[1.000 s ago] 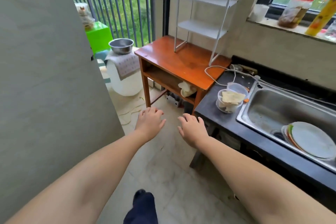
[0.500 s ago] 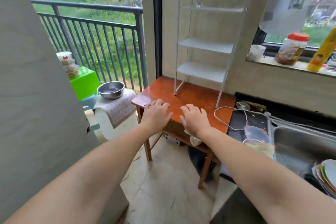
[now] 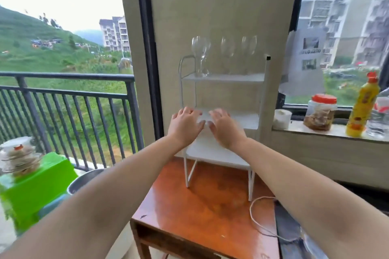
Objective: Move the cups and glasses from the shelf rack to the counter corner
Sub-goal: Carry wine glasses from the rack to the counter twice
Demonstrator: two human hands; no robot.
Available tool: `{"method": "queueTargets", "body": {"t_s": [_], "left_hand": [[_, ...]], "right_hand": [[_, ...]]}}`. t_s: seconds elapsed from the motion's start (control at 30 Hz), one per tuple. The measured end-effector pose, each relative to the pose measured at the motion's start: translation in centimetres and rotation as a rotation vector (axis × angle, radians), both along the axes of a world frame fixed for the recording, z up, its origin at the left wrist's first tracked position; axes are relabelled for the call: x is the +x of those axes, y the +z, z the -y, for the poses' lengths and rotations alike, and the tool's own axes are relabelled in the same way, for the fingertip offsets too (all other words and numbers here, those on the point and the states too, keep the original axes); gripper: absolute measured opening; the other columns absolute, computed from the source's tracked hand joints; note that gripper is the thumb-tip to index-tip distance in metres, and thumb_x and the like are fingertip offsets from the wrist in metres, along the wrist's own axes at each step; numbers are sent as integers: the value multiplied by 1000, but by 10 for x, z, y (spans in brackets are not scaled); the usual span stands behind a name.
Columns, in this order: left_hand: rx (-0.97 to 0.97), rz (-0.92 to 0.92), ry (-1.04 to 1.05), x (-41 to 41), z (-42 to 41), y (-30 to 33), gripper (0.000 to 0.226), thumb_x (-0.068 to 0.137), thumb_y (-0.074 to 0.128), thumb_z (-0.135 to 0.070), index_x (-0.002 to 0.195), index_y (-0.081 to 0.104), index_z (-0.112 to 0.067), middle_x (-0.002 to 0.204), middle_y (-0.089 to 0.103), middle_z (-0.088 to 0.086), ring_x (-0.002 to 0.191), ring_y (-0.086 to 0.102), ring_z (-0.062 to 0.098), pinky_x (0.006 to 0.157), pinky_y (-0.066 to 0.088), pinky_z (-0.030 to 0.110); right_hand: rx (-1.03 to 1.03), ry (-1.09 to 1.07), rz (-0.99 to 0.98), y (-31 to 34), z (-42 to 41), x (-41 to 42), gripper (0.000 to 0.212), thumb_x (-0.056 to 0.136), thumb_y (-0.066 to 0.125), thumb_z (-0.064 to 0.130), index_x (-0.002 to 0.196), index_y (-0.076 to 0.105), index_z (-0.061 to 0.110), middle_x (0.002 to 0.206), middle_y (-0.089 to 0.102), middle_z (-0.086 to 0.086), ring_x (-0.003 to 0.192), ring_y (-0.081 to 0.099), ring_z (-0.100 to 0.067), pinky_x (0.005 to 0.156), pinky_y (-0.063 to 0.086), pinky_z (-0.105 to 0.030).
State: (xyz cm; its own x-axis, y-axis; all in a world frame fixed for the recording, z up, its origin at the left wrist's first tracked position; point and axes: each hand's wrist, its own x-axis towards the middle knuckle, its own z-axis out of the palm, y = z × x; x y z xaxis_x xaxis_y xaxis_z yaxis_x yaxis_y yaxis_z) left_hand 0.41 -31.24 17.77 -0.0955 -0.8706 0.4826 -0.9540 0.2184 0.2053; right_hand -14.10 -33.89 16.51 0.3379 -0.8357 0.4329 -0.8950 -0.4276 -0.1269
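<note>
A white three-tier shelf rack (image 3: 223,79) stands on a brown wooden table (image 3: 210,212) against the wall. Several clear stemmed glasses (image 3: 201,52) stand on its top shelf, one at the left and others (image 3: 248,45) toward the right. My left hand (image 3: 185,125) and my right hand (image 3: 224,127) are both raised in front of the rack's middle shelf, fingers spread, holding nothing. They are well below the glasses and touch none of them.
A white cable (image 3: 259,214) lies on the table's right side, beside the dark counter edge (image 3: 288,229). The windowsill at right holds a white cup (image 3: 282,119), a red-lidded jar (image 3: 320,114) and a yellow bottle (image 3: 363,107). A green box (image 3: 35,187) and balcony railing (image 3: 69,90) are at left.
My view has tilted up from the floor and sink to the rack's top shelf. Both hands have risen from table height to the middle shelf, still empty.
</note>
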Motion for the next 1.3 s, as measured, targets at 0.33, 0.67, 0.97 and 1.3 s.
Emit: {"method": "queueTargets", "body": {"t_s": [0.33, 0.67, 0.97, 1.3], "left_hand": [[-121, -452, 51, -17, 136, 129, 35, 90, 41, -16, 118, 57, -3, 118, 62, 21, 110, 58, 38, 86, 47, 36], [164, -753, -39, 1, 204, 133, 30, 89, 51, -10, 112, 63, 4, 97, 65, 19, 94, 63, 33, 81, 51, 36], [149, -684, -58, 0, 218, 120, 31, 90, 43, -7, 105, 67, 5, 89, 60, 14, 80, 52, 28, 69, 37, 28], [-28, -867, -84, -15, 167, 110, 31, 94, 38, -12, 103, 64, 1, 110, 67, 16, 101, 62, 33, 83, 48, 35]], "right_hand": [[-329, -127, 268, 132, 98, -16, 38, 97, 40, 15, 133, 48, 5, 132, 48, -17, 112, 56, -35, 88, 48, -41], [199, -257, 1379, 155, 214, -45, 40, 92, 48, 7, 132, 49, 7, 129, 55, -12, 75, 64, -26, 35, 52, -31], [257, -254, 1520, 148, 220, -44, 37, 97, 33, 0, 126, 53, 12, 120, 59, -14, 60, 55, -18, 30, 49, -25], [203, -116, 1356, 150, 156, -21, 14, 96, 44, 14, 100, 57, 10, 85, 57, -5, 43, 56, -8, 33, 42, -14]]}}
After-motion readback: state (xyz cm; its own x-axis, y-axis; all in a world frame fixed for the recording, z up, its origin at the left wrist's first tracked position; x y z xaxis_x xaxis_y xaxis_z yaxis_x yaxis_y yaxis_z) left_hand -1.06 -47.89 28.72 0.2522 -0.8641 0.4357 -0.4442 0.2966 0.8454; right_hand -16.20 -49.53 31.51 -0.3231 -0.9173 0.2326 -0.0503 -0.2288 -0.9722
